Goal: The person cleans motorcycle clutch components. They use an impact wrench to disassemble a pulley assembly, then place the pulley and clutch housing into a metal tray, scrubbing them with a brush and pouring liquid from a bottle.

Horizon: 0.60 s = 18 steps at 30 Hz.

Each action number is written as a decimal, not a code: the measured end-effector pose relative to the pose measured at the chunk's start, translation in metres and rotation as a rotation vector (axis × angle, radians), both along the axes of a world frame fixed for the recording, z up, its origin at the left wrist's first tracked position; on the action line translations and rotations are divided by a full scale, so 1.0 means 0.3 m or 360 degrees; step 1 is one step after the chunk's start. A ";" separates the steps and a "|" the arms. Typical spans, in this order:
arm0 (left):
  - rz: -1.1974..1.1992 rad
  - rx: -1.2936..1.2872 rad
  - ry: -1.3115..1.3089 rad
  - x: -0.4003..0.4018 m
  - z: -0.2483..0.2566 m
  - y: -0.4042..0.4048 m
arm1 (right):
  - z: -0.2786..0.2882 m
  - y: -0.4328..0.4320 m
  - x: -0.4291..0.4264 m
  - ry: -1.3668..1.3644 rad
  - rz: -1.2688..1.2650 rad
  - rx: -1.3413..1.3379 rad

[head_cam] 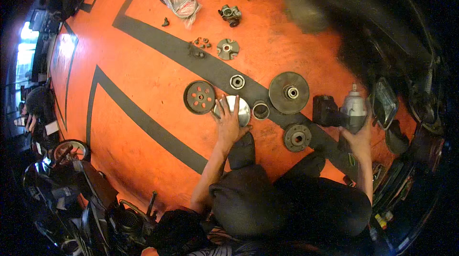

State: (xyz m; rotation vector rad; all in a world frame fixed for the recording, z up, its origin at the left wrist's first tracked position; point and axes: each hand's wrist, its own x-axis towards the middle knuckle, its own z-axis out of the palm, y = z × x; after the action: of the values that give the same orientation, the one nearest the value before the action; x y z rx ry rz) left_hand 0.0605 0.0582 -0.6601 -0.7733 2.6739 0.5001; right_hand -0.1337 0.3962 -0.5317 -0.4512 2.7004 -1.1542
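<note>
My left hand [226, 121] lies with spread fingers across a shiny metal pulley disc [244, 111] on the orange floor; the thumb is at its lower right edge. On the right, my right hand [358, 139] is wrapped around a grey and black cordless impact wrench [355, 107], whose square drive points away from me. A perforated clutch bell [199, 97] sits left of the disc. To its right are a metal ring [260, 110] and a large pulley [289, 92] with a central hub. A hex nut [237, 82] lies just beyond my left fingertips.
A round flange [297, 137] rests before my right foot. Farther off are a slotted plate [228, 49], several small parts [202, 43], a carburetor-like part [230, 15] and a bagged belt [177, 0]. Dark motorcycle parts [82, 198] stand at left; a dark vehicle body [380, 23] is at right.
</note>
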 end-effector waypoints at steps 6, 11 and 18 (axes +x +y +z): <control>0.0064 0.0192 0.0469 0.079 0.016 -0.020 | 0.052 -0.022 -0.039 -0.0313 0.0006 0.0227; 0.0262 0.0203 0.0875 0.114 0.085 -0.057 | 0.169 -0.072 -0.077 -0.0323 0.0084 0.0678; 0.0298 0.0907 0.1066 0.015 0.329 -0.019 | 0.442 -0.271 -0.061 -0.0359 -0.0086 0.0569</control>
State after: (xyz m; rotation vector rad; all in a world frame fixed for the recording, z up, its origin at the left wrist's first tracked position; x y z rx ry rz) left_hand 0.0650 0.0525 -0.5615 -0.7679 2.7572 1.7374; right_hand -0.1520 0.3148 -0.3990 -0.1819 2.6495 -0.6615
